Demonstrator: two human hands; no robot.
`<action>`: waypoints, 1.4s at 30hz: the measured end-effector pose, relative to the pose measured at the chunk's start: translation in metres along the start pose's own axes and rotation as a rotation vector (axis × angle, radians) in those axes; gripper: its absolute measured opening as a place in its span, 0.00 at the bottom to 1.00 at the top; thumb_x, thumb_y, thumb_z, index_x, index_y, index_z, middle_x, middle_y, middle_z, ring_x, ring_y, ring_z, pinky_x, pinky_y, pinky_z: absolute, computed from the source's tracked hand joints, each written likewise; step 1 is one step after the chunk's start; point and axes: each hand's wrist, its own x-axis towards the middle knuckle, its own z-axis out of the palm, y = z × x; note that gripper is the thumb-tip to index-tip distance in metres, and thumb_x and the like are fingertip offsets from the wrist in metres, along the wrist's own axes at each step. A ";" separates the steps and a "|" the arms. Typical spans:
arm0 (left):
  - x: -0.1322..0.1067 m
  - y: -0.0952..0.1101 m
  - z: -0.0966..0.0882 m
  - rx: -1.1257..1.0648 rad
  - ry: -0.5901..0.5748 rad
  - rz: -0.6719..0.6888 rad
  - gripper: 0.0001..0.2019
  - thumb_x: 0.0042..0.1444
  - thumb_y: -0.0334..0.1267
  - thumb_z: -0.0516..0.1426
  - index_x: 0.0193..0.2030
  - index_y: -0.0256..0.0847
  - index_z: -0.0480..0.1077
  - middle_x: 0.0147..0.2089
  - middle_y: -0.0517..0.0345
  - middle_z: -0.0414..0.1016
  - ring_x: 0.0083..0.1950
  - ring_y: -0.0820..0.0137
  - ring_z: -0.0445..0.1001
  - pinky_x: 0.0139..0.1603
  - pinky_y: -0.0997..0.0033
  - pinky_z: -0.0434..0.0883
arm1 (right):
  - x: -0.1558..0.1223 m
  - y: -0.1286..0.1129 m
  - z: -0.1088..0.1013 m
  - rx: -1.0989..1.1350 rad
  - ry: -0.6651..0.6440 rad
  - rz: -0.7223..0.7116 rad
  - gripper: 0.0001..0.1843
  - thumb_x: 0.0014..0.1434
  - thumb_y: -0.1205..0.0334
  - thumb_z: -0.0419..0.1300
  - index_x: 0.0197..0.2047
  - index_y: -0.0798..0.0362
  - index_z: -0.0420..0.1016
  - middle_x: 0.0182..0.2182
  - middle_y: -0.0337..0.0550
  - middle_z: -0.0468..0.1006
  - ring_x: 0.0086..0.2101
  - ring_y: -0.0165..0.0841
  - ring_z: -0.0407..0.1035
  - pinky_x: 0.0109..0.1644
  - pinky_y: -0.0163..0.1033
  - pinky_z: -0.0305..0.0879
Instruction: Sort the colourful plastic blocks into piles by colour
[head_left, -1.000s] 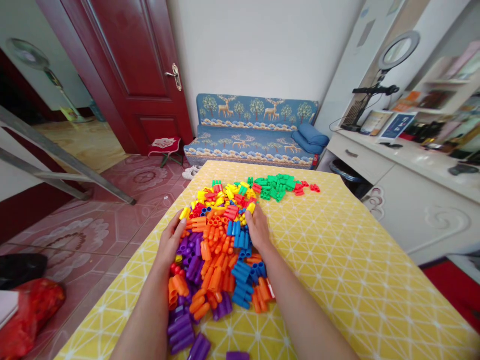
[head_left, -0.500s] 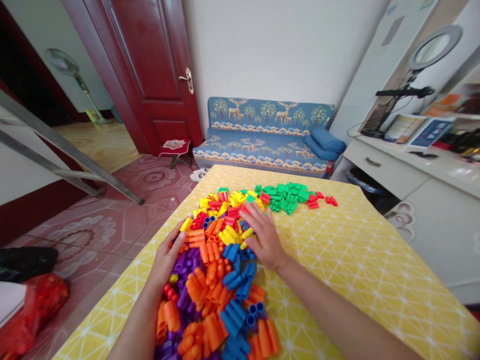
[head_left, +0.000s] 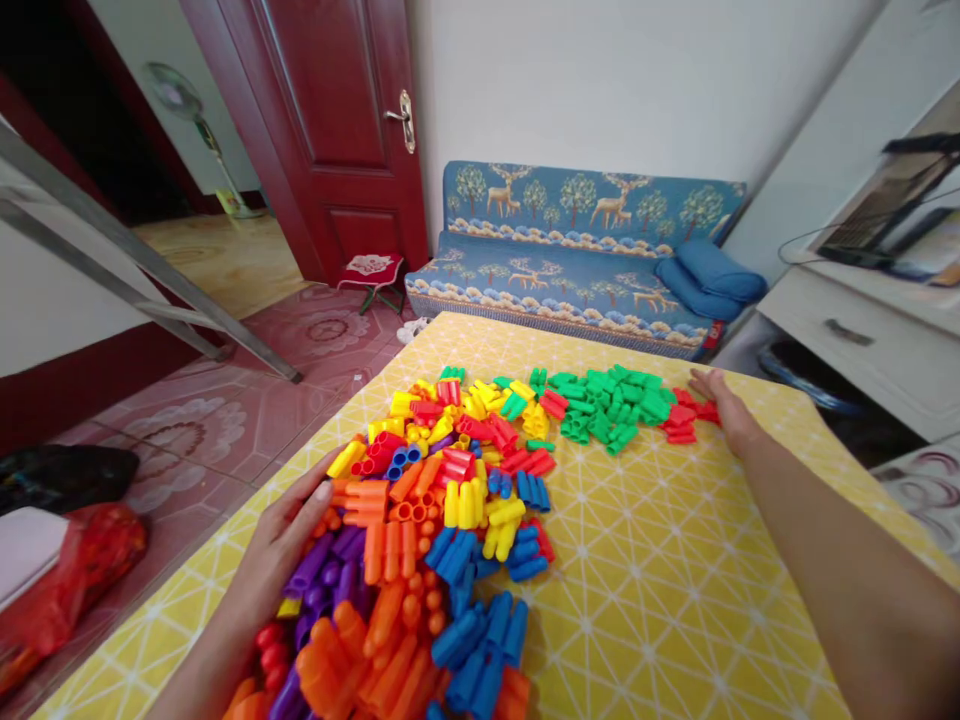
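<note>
Block pile (head_left: 442,510) touches left hand (head_left: 281,545) — right hand (head_left: 724,405) at red blocks (head_left: 686,420).

Loose heap of multicoloured plastic tube-shaped blocks (head_left: 442,520), sprawled from bottom centre up to mid-frame; orange, purple and blue mostly at the bottom, yellow and red farther up, lying every which way, many stacked on one another. Up right of centre, small scatter of red plastic tube blocks (head_left: 684,422), lying flat, just beside a tight cluster of green plastic tube blocks (head_left: 611,405)
</note>
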 end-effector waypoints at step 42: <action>-0.006 0.006 0.004 -0.124 -0.061 0.032 0.30 0.53 0.54 0.60 0.61 0.42 0.70 0.61 0.55 0.73 0.65 0.55 0.65 0.69 0.60 0.59 | -0.133 -0.212 0.101 0.314 -0.233 -0.533 0.28 0.69 0.41 0.40 0.59 0.45 0.70 0.62 0.41 0.66 0.65 0.39 0.53 0.69 0.57 0.36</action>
